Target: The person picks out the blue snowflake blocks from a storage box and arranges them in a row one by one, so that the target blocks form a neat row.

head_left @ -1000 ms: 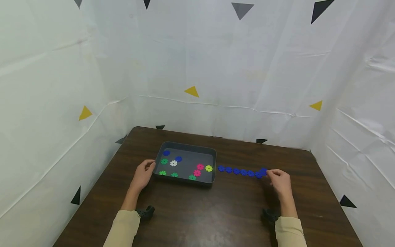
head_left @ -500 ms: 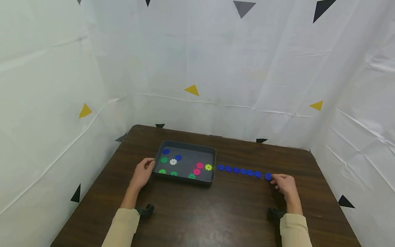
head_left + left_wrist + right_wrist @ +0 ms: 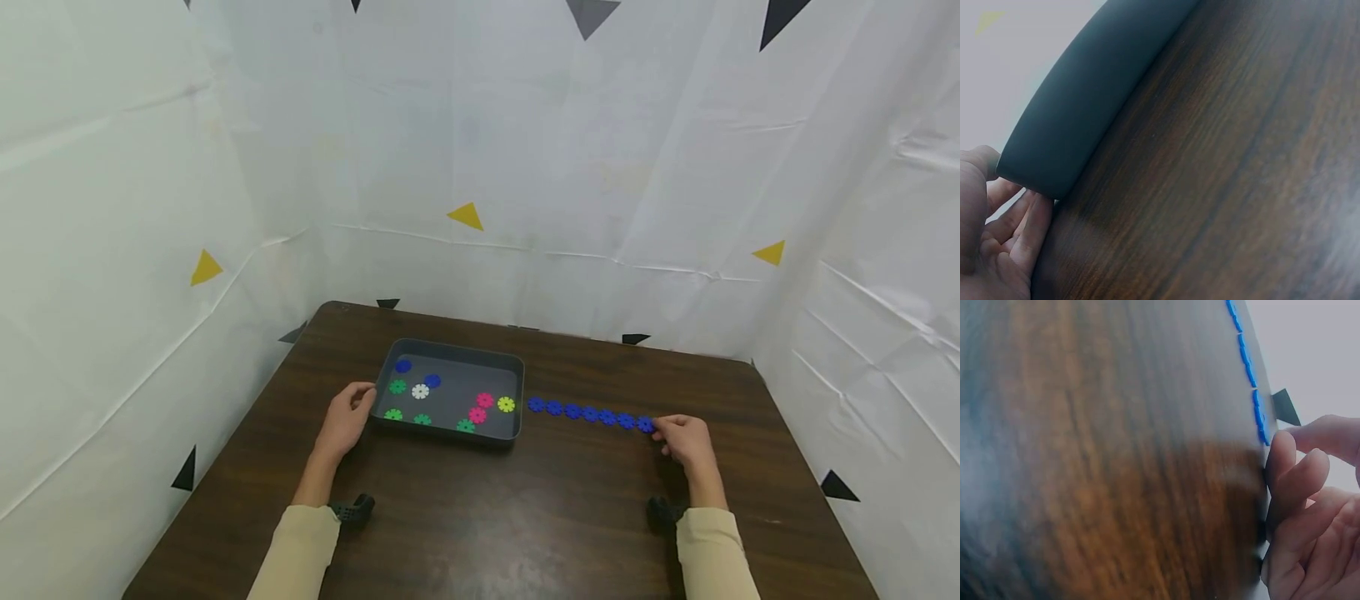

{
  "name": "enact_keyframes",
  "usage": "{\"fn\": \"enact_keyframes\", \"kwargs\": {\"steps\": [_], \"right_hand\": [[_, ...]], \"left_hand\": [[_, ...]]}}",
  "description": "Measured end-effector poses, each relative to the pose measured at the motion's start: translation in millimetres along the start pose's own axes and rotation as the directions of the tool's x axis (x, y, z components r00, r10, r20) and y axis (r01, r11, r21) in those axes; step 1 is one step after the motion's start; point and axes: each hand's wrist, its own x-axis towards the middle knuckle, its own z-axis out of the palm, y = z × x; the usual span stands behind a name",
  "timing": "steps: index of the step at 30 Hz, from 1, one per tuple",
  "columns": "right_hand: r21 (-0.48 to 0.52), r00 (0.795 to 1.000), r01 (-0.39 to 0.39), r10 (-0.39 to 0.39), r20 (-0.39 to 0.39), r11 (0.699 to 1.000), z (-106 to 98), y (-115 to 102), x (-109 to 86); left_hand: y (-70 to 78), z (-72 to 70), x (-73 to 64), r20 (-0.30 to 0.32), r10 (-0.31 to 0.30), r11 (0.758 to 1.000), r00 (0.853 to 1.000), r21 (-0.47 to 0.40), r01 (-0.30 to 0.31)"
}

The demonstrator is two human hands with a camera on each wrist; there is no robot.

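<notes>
A row of several blue notched discs (image 3: 590, 414) runs along the table to the right of the tray. At its right end my right hand (image 3: 684, 439) pinches the last blue disc (image 3: 645, 425) between thumb and fingers, flat on the table beside its neighbour. In the right wrist view the row's discs (image 3: 1247, 360) appear edge-on, leading to the fingertips. My left hand (image 3: 347, 419) holds the left side of the dark grey tray (image 3: 450, 432). In the left wrist view the thumb lies at the tray's rim (image 3: 1079, 106) and the other fingers sit against its outer corner.
Inside the tray lie loose discs: blue (image 3: 403, 366), green (image 3: 397, 387), white (image 3: 420, 391), pink (image 3: 485, 400) and yellow (image 3: 506, 404). The dark wooden table (image 3: 480, 517) ends at white sheeting (image 3: 570, 167) behind and on both sides.
My right hand moved right with the last blue disc, which first overlapped the row's end, then came back left, so the disc now lies in line at the end. The left hand stayed at the tray.
</notes>
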Motion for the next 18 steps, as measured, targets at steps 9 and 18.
{"fn": "enact_keyframes", "kwargs": {"steps": [9,18], "right_hand": [[0.078,0.994,0.036,-0.028,-0.102,0.996,3,0,-2.6],[0.011,0.988,0.046,-0.044,-0.146,0.999,13,-12,-10.6]], "left_hand": [[-1.2,-1.0,1.5,-0.006,-0.003,1.000,1.000,0.004,0.003],[0.4,-0.7,0.6,0.005,-0.008,1.000,1.000,0.001,0.008]]}}
